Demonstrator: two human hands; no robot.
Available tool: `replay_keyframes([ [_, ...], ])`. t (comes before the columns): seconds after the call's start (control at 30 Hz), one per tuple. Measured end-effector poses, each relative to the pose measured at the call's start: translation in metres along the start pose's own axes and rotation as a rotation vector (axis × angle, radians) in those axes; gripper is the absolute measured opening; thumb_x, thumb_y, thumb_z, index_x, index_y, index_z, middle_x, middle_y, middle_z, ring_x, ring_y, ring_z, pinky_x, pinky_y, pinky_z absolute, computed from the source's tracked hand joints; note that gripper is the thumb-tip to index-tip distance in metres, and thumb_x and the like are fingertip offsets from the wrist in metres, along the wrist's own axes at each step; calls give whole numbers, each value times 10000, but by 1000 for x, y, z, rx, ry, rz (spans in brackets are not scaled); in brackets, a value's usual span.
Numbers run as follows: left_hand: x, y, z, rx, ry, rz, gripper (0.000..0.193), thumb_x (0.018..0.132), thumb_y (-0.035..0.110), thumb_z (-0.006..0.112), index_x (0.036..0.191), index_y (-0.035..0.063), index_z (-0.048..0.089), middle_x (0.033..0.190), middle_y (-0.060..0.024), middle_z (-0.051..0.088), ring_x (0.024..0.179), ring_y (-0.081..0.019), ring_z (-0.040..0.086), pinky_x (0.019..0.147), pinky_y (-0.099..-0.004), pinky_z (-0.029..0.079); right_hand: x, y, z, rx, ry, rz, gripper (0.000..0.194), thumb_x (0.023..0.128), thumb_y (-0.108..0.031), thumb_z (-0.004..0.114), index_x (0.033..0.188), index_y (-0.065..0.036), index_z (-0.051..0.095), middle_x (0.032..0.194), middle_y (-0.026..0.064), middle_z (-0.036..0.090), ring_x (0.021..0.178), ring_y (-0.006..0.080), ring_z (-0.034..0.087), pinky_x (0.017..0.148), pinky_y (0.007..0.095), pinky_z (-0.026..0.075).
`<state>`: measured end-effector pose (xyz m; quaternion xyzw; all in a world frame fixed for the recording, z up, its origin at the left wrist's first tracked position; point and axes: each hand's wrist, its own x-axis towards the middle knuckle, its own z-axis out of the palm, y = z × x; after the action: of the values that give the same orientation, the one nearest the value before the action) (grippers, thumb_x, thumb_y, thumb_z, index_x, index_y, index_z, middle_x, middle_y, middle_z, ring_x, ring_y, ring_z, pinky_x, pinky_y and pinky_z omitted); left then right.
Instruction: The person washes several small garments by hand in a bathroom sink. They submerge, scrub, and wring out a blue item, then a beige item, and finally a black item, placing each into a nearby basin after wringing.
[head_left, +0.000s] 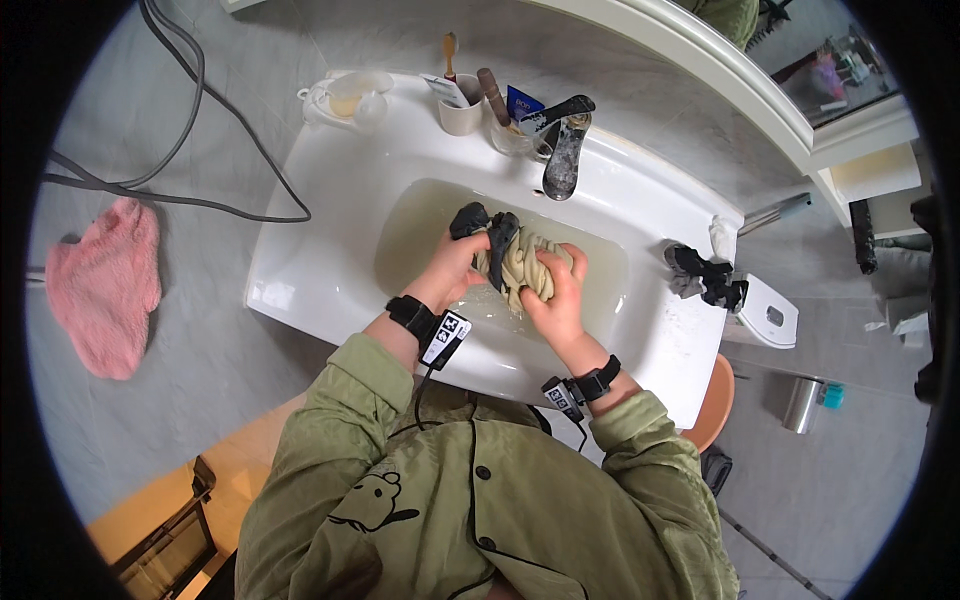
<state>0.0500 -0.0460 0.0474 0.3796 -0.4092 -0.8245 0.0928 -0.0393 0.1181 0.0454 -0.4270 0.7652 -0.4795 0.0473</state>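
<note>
Both hands hold one bunched, wet-looking cloth, cream and dark grey (529, 262), over the cloudy water (420, 225) in a white washbasin (322, 255). My left hand (450, 271) grips its dark end, thumb on top. Around the cream part at the right, my right hand (556, 292) has its fingers curled. The cloth's folds hide some fingertips. Behind the hands stands a stained metal faucet (566, 157), its lever raised towards the left. Each wrist wears a black strap with a small cabled device.
On the back rim are a soap holder (349, 101), a cup with a toothbrush (460, 112) and a glass with tubes (510, 135). Black and grey cloth (701, 277) lies on the right rim. A pink towel (109, 289) hangs at the left; an orange basin (712, 401) is below right.
</note>
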Motion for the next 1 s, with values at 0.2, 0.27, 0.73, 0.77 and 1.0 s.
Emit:
replay_keyframes([
  [0.2, -10, 15, -13, -275, -140, -456, 453, 907, 351, 552, 1259, 67, 513, 1227, -108, 555, 1104, -291, 565, 904, -556, 482, -2, -4, -5, -240, -118, -224, 571, 602, -69, 740, 1146, -186, 617, 1232, 203, 443, 1106, 435, 419, 930, 533, 395],
  [0.27, -9, 12, -14, -345, -238, -431, 494, 902, 467, 542, 1202, 75, 549, 1201, -116, 573, 1093, -313, 568, 950, -580, 445, -2, -4, -6, -334, -170, -348, 564, 614, -71, 729, 1149, -207, 617, 1233, 188, 450, 1087, 439, 431, 916, 539, 410],
  [0.73, -5, 3, 9, -309, 55, 266, 451, 731, -15, 754, 1013, 137, 437, 997, -12, 538, 915, -154, 568, 816, -339, 497, 22, -10, -18, 827, 235, 742, 434, 864, -163, 669, 1204, 5, 457, 1021, 99, 558, 970, 237, 559, 830, 359, 486],
  [0.77, -8, 6, 13, -247, 16, 323, 451, 726, -17, 756, 1013, 134, 442, 998, -13, 540, 924, -150, 562, 829, -334, 489, 28, -5, -13, 1013, 381, 1037, 417, 872, -167, 667, 1186, 16, 462, 968, 91, 570, 919, 224, 579, 819, 347, 491],
  [1.0, -15, 33, 20, 237, -258, 802, 481, 688, -15, 772, 1049, 78, 467, 1163, -80, 517, 1062, -177, 508, 950, -327, 417, 43, 11, -1, 1288, -299, 1369, 494, 974, -411, 441, 1352, -93, 454, 1286, 156, 546, 1098, 394, 557, 911, 596, 458],
])
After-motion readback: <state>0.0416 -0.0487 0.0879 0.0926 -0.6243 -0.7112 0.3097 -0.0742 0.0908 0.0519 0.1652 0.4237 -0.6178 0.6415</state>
